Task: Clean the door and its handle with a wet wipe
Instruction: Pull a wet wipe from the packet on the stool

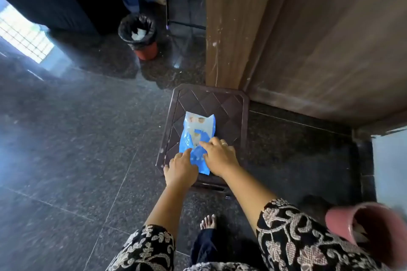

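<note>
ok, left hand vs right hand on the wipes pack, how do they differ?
The left hand sits at the near-left edge of the wet wipe pack, fingertips just touching it; the right hand lies over the pack's near-right part, index finger stretched across its middle. The right hand wears a ring; no ring shows on the left. Both are palm-down on the pack, which lies on the brown stool.

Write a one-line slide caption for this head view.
Both hands, left and right, reach onto a blue wipes packet on a stool beside the door.
</note>
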Motion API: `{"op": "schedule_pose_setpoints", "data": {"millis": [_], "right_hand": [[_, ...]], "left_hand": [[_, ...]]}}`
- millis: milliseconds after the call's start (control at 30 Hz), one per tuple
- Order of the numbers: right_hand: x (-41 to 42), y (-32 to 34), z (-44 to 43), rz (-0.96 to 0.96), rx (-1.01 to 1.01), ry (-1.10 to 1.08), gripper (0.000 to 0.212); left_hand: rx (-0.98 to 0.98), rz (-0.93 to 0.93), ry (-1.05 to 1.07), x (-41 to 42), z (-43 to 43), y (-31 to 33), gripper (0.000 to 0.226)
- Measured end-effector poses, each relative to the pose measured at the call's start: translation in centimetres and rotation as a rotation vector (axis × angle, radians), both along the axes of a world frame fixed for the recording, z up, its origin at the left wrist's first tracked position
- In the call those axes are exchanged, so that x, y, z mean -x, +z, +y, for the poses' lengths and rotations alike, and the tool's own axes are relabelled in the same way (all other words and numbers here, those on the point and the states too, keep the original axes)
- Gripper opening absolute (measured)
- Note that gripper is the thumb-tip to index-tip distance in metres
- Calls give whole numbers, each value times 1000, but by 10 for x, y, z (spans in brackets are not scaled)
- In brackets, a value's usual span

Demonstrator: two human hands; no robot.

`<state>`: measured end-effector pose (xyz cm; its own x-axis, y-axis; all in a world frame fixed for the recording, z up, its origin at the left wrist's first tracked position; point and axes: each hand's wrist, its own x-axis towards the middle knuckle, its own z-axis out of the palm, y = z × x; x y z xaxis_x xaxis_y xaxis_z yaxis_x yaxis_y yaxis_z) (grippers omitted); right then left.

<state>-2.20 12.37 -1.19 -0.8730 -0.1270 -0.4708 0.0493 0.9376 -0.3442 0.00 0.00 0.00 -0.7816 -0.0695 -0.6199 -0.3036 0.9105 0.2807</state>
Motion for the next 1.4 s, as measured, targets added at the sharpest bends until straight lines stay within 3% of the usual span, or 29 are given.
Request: {"op": "schedule_pose_setpoints", "data": {"millis": [233,467,700,933,1167,1300,1400], "right_hand": [[38,-15,-16,84,-98,10,36],[45,-30,-25,172,-50,-92,22],[43,-20,-20,151,196,-369,8],[43,-13,-24,7,689,-587,7],[36,0,-15,-36,831,-709,8],[36,7,-12,40,857,-728,11],[39,16,-14,-8,934,-750,16]], "left_hand": [[6,28,26,13,-19,-13,59],[-64,96,33,20,-17,-28,54],[-127,160,86,26,-15,-25,48],[-186,229,145,38,-14,-22,39],[-234,261,149,46,-14,-18,23],[-102,279,44,50,-19,-16,14],[-82,293,16,48,-24,-19,12]]}}
